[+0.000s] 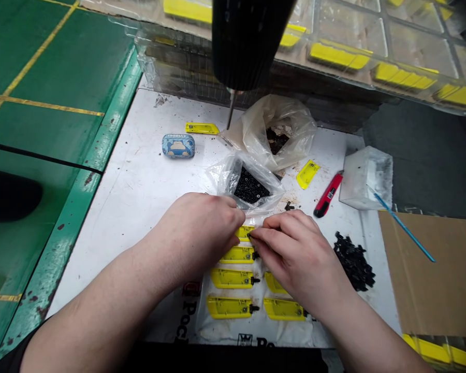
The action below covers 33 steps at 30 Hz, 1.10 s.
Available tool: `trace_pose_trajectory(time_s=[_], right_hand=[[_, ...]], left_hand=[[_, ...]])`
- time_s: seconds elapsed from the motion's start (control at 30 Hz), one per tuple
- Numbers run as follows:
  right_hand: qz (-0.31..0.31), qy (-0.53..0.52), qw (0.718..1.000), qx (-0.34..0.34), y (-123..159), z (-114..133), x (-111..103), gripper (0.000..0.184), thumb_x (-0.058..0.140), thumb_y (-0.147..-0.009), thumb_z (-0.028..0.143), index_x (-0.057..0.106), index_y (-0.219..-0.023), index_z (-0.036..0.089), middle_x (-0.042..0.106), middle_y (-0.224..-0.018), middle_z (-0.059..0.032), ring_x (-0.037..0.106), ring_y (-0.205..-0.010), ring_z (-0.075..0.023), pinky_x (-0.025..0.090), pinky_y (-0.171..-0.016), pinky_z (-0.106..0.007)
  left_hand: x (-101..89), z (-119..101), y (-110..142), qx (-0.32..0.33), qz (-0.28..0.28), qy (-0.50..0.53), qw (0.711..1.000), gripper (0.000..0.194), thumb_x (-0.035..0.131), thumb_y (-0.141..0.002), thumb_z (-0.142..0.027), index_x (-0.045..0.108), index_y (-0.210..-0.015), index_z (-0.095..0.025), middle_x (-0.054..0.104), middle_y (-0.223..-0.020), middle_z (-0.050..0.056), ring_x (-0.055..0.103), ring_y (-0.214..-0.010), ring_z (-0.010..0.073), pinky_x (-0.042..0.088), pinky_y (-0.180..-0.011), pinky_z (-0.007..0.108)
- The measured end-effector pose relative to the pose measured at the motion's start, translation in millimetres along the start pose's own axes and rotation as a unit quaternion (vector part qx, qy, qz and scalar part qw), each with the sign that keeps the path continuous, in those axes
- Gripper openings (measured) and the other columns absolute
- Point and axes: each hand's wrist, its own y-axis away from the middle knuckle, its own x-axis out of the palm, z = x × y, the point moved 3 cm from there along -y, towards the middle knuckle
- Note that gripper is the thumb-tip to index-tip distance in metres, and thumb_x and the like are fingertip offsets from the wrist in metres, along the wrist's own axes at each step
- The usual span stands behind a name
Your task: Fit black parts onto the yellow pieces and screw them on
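My left hand [213, 223] is closed at the left end of a yellow plastic shell [245, 233], its fingertips partly hidden. At that shell's right end, my right hand [295, 254] pinches a small black piece [249, 235]. Below lie more yellow shells in two columns, such as a lower left shell [229, 307] and a lower right shell [283, 309]; several have a black clip [253, 309] at the right end. My right hand and wrist cover part of the right column. Just beyond my hands, a clear bag [221, 173] contains tiny black parts [250, 186].
A black power screwdriver [244, 46] hangs overhead, bit down. Around lie a larger plastic bag [252, 124], a blue case [178, 146], a red utility knife [329, 194], a pile of black clips [353, 261] and a translucent box [357, 181]. Trays with yellow parts [337, 56] stand behind.
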Motion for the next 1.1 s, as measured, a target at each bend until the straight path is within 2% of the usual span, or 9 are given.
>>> trace_pose_trajectory(time_s=[0.3,0.53,0.73,1.1], right_hand=[[-0.002,0.003,1.0,0.001,0,0,0,0.011,0.072,-0.103,0.016,0.08,-0.106,0.024,0.076,-0.101,-0.0071,0.064,-0.098,-0.0252,0.056,-0.087,-0.044],[-0.002,0.003,1.0,0.0,0,0,0,0.009,0.072,-0.104,0.018,0.08,-0.107,0.022,0.076,-0.102,-0.0079,0.063,-0.098,-0.0253,0.056,-0.085,-0.044],[0.0,-0.013,1.0,0.011,3,-3,-4,0.013,0.071,-0.105,0.02,0.078,-0.116,0.02,0.075,-0.107,-0.0092,0.063,-0.102,-0.0258,0.058,-0.09,-0.046],[-0.002,-0.015,0.999,0.032,6,-13,-7,0.012,0.072,-0.104,0.02,0.081,-0.111,0.021,0.074,-0.107,-0.0079,0.063,-0.103,-0.0253,0.056,-0.092,-0.045]], left_hand=[[1.7,-1,0,-0.005,0.001,-0.004,1.0,0.013,0.077,-0.094,-0.033,0.076,-0.086,-0.023,0.073,-0.085,0.001,0.067,-0.067,0.0189,0.035,-0.056,0.034],[1.9,-1,-1,-0.013,0.019,-0.002,1.0,0.01,0.076,-0.095,-0.03,0.075,-0.087,-0.024,0.074,-0.087,0.002,0.068,-0.068,0.0223,0.035,-0.057,0.035],[-0.8,-3,-2,-0.015,0.036,-0.007,0.999,0.011,0.072,-0.098,-0.027,0.076,-0.089,-0.023,0.075,-0.089,0.003,0.069,-0.069,0.0226,0.034,-0.057,0.035],[-3.0,-4,0,-0.022,0.051,-0.004,0.998,0.016,0.073,-0.102,-0.036,0.076,-0.094,-0.023,0.077,-0.093,0.003,0.073,-0.076,0.0247,0.037,-0.06,0.035]])
